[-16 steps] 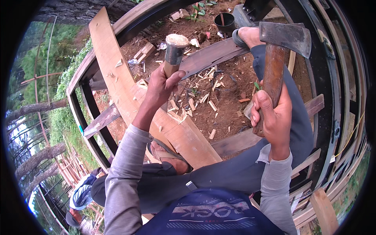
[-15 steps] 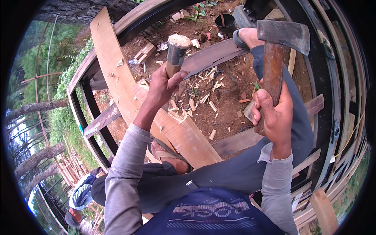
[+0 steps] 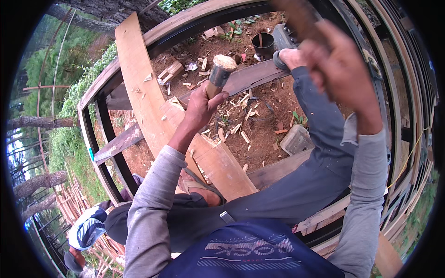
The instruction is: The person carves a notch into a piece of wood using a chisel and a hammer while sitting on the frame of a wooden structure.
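My left hand grips an upright wooden-handled tool with a dark metal band and a pale, battered top; its lower end is hidden. It is held over the pale planks, where cut edges and chips show. My right hand is raised at upper right, blurred, wrapped round the axe handle; the axe head is out of view at the top. My sandalled feet rest around the planks and a dark crossboard.
A black-and-wood frame surrounds me over dirt scattered with chips. A black bucket and a grey container sit below. Another person bends at lower left among thin sticks. Trees stand behind.
My right hand and the axe have swung up and to the right, the head leaving view. My left hand with its tool appears slightly further right and lower as the whole view shifts.
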A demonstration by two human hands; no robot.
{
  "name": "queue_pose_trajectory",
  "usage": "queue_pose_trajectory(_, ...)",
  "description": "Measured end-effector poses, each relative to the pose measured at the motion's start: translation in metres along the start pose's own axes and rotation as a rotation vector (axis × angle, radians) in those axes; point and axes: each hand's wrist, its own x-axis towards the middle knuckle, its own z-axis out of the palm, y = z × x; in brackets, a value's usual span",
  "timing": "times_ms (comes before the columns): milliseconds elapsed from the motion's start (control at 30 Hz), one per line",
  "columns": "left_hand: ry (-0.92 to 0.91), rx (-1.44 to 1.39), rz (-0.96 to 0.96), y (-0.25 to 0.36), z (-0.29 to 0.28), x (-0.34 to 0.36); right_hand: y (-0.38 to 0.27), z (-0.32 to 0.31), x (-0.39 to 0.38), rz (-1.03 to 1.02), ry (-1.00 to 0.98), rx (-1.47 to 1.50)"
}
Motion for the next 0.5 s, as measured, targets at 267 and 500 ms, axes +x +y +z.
queue_pose_trajectory(267,0.001,0.082,0.065,-0.002,0.005,0.001,0.075,-0.038,0.009,-0.312,0.114,0.188)
queue_pose_trajectory(500,-0.009,0.037,0.076,-0.011,0.002,-0.017,0.011,0.008,-0.019,-0.110,-0.006,-0.129)
